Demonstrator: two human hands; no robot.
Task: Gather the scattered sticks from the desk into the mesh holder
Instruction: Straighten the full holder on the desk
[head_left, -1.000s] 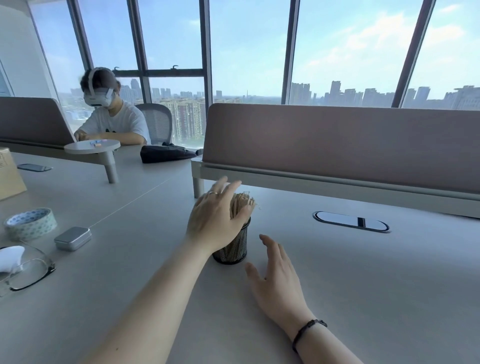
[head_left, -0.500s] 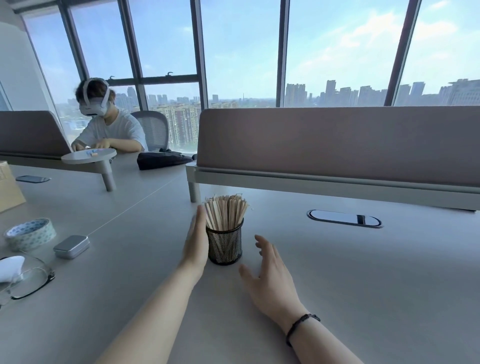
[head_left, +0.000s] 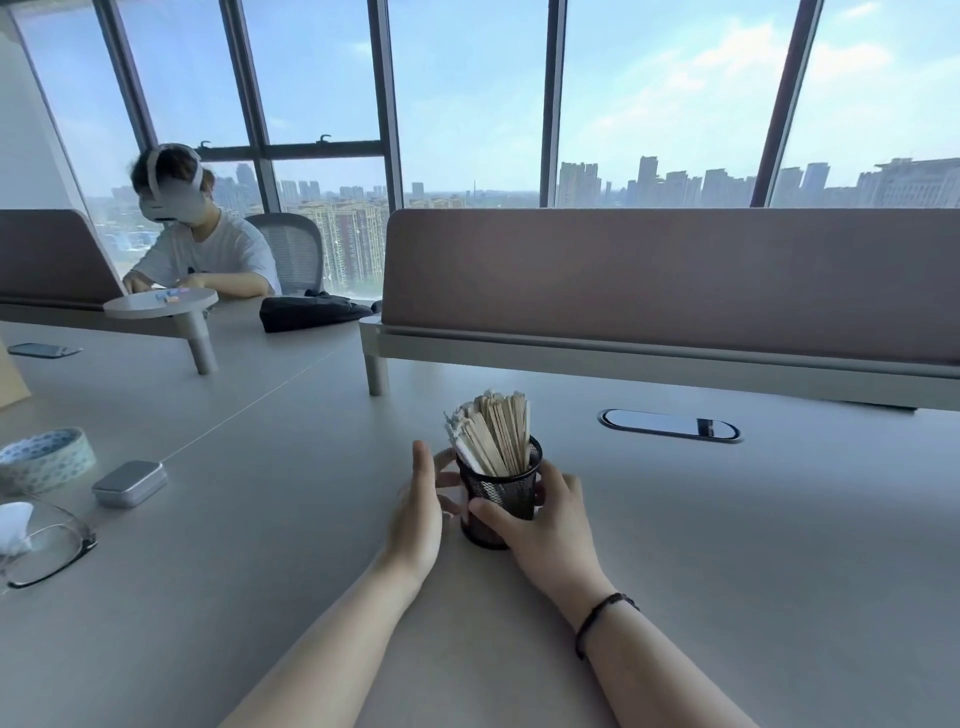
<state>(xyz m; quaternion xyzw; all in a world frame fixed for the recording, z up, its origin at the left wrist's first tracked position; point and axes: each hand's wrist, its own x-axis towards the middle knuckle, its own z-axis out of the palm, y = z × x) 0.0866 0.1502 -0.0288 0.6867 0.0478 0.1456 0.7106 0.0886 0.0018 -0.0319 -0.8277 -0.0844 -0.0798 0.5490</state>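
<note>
The holder (head_left: 500, 499) is standing upright on the desk (head_left: 727, 545), sticks (head_left: 493, 434) inside. The right hand (head_left: 545, 525) is clamping it; the left hand (head_left: 421, 512), fingers apart, is flanking it. A jerk risks tipping the top-heavy bundle out.

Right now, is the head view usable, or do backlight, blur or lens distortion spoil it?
Head view: usable. Bright windows backlight the scene, yet the mesh holder and sticks stay sharp; slight motion blur on the left hand; wide-angle lens bends the window frames outward.

Black mesh holder (head_left: 500, 498); pale tan sticks (head_left: 493, 431); grey desk (head_left: 727, 545); blue-patterned tape roll (head_left: 44, 460).
</note>
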